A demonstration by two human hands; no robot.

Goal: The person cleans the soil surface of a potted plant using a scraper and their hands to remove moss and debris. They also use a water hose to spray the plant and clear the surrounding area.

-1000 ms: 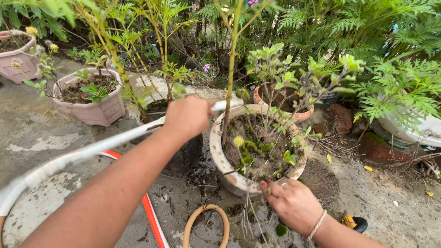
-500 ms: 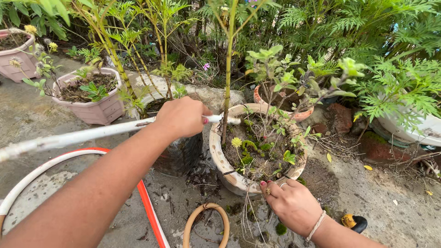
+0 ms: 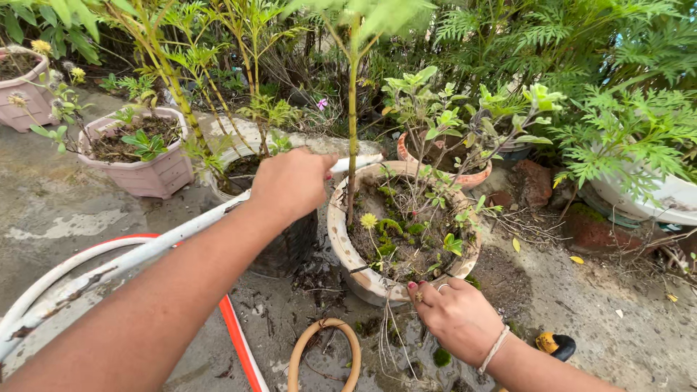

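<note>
White hose (image 3: 145, 250) in left hand (image 3: 290, 181), nozzle toward pot (image 3: 348, 254)

The scene is in soft, even daylight, bright but without strong sun. Shadows are weak and have no sharp edge; there is only a dim dark area under the round pot (image 3: 404, 239) and among the dense leaves at the top. The wet concrete floor (image 3: 65, 210) gives a pale, dull shine, without hard glare. The middle of the picture is sharp: soil and small leaves are clear. The leaves at the top edge (image 3: 377, 14) are blurred, and the left arm (image 3: 145, 319), very near the camera, is a little soft. Straight lines bend slightly near the edges.
</note>
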